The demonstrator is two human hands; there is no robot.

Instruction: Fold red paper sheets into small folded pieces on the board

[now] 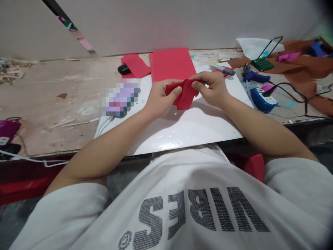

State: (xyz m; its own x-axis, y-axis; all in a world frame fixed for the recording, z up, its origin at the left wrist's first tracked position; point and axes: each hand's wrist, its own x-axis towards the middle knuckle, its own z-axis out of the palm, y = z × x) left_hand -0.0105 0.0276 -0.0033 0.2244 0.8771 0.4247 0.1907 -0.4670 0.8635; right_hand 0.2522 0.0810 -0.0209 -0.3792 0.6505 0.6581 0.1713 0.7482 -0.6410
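Note:
A folded piece of red paper point(185, 96) is held up between my two hands, over a white board point(166, 133). My left hand point(162, 97) pinches its left side, thumb on the near face. At the upper right edge, my right hand point(210, 86) grips it between thumb and fingers; some fingertips are hidden behind the paper. Just beyond my hands lie larger red sheets point(171, 64). A smaller red piece point(136, 66) rests to their left, partly over a black object point(124, 69).
Left of my hands lies a phone-like object point(122, 100), blurred out, with a white cable. A grey utility knife point(223, 69) sits at the board's back right. Further right are a blue glue gun point(257, 77), a blue-and-white power strip point(263, 100) and black cords. Wood scraps point(62, 123) litter the left.

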